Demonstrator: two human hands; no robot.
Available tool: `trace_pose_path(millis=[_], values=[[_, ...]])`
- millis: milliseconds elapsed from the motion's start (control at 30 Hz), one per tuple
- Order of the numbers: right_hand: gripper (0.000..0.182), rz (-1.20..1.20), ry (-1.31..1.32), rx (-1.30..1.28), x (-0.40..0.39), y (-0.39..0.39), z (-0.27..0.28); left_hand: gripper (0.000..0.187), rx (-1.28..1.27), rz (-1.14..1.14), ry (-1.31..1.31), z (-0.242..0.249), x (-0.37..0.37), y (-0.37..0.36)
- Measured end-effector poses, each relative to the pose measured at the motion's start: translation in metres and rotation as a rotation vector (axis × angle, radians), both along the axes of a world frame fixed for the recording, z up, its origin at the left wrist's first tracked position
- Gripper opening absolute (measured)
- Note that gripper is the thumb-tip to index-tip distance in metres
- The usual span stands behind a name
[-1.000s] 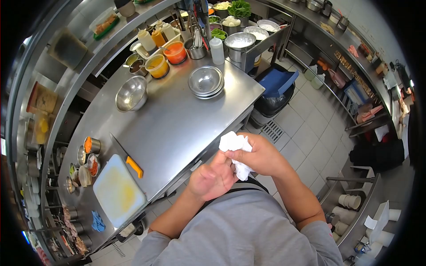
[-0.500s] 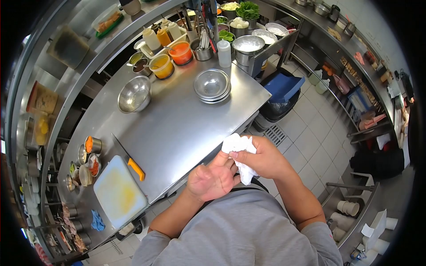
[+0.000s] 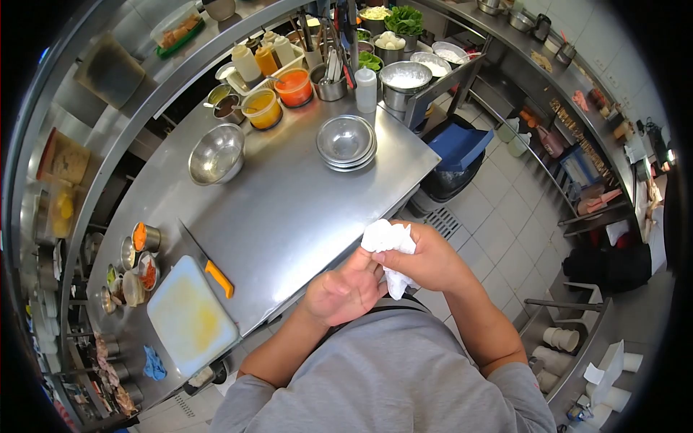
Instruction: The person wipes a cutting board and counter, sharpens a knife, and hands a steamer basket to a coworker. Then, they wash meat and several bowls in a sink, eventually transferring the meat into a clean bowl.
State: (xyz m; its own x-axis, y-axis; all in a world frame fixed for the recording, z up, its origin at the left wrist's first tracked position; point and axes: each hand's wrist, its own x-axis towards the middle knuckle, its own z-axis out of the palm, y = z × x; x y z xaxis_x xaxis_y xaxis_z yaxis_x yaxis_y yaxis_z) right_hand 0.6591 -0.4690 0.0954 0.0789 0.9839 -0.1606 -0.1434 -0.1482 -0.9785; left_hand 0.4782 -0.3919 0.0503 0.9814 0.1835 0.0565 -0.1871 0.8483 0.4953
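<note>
Head view shows, with the cutting board [image 3: 193, 315] as landmark, a knife [image 3: 207, 261] lying just beyond its right side; farther right, the left hand [image 3: 345, 292] is turning its palm up, partly open, fingers touching the white cloth [image 3: 390, 254], which the right hand [image 3: 419, 260] is pinching, fingers curled.

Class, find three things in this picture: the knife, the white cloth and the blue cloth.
knife [image 3: 219, 278]: head view, orange handle
white cloth [image 3: 388, 238]: head view, upper bunched part
blue cloth [image 3: 154, 364]: head view, crumpled middle

White paper [image 3: 390, 245] pinched in the right hand [image 3: 422, 254], beside the left palm [image 3: 345, 292].
</note>
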Motion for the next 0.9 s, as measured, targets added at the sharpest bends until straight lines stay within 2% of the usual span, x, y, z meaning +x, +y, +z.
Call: trace_pose_path(millis=[67, 167, 233, 267, 333, 433, 467, 600, 700, 733, 767, 800, 833, 867, 900], values=[[0.025, -0.006, 0.037, -0.016, -0.001, 0.002, -0.002, 0.101, -0.013, -0.012, -0.056, -0.003, 0.0, 0.002], [0.022, -0.047, -0.035, -0.037, -0.003, 0.004, -0.008, 0.103, 0.093, -0.01, 0.08, -0.005, 0.003, 0.005], [0.021, -0.099, -0.109, -0.033, -0.003, 0.005, -0.017, 0.106, 0.333, -0.007, 0.245, -0.014, 0.008, 0.005], [0.021, -0.117, -0.111, -0.045, 0.0, 0.003, -0.018, 0.106, 0.324, -0.027, 0.239, -0.018, 0.012, 0.005], [0.022, -0.143, 0.02, -0.097, 0.007, -0.005, -0.021, 0.11, 0.123, -0.088, 0.167, -0.022, 0.023, 0.006], [0.024, -0.18, 0.086, -0.089, 0.026, -0.019, -0.038, 0.113, 0.052, -0.216, 0.109, -0.031, 0.042, 0.013], [0.024, -0.184, 0.09, -0.091, 0.035, -0.024, -0.041, 0.115, 0.009, -0.186, 0.149, -0.029, 0.052, 0.007], [0.026, -0.197, 0.188, -0.167, 0.094, -0.051, -0.05, 0.115, 0.007, -0.221, 0.135, -0.031, 0.109, -0.014], [0.034, -0.216, 0.215, -0.195, 0.154, -0.08, -0.062, 0.115, 0.001, -0.228, 0.112, -0.034, 0.181, -0.037], [0.04, -0.252, 0.207, -0.206, 0.173, -0.094, -0.071, 0.112, 0.077, -0.144, 0.184, -0.044, 0.206, -0.051], [0.055, -0.296, 0.23, -0.168, 0.189, -0.107, -0.086, 0.109, 0.154, -0.059, 0.252, -0.056, 0.231, -0.064], [0.059, -0.314, 0.201, -0.142, 0.21, -0.121, -0.098, 0.1, 0.439, 0.0, 0.287, -0.071, 0.258, -0.074], [0.063, -0.332, 0.174, -0.117, 0.229, -0.135, -0.111, 0.079, 1.097, 0.271, 0.181, -0.083, 0.289, -0.081], [0.063, -0.35, 0.167, -0.104, 0.247, -0.151, -0.13, 0.068, 1.283, 0.282, 0.146, -0.082, 0.314, -0.087], [0.064, -0.372, 0.344, -0.141, 0.266, -0.168, -0.15, 0.057, 1.46, 0.302, 0.115, -0.081, 0.337, -0.094]])
